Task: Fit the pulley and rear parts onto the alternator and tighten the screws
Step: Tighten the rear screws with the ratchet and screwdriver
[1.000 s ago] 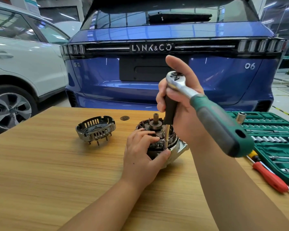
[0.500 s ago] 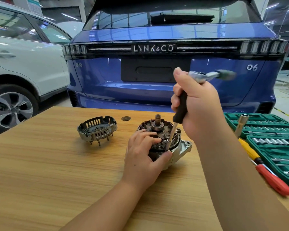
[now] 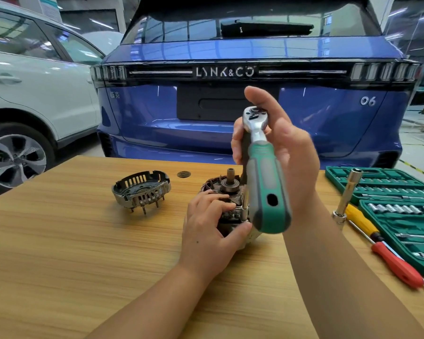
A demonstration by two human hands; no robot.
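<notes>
Right hand (image 3: 283, 152) grips ratchet (image 3: 262, 167), extension upright on alternator (image 3: 233, 204) screw; left hand (image 3: 211, 231) grips alternator, left of socket.

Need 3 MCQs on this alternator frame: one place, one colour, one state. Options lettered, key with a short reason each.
1. Where does the slotted metal rear cover lie relative to the alternator?
A. On the wooden table, apart, on the side of the person's left hand
B. Seated on the alternator
C. Inside the green socket case

2. What colour is the grip of the ratchet wrench?
A. Red
B. Green with grey
C. Yellow

3. What is the left hand doing?
A. Lying flat on the table
B. Holding a screwdriver
C. Gripping the alternator body

Key:
1 A: bare tabletop shows between the cover and the alternator.
2 B: the handle in front of the right hand is green with grey panels.
3 C: its fingers and thumb curl round the housing.
</notes>
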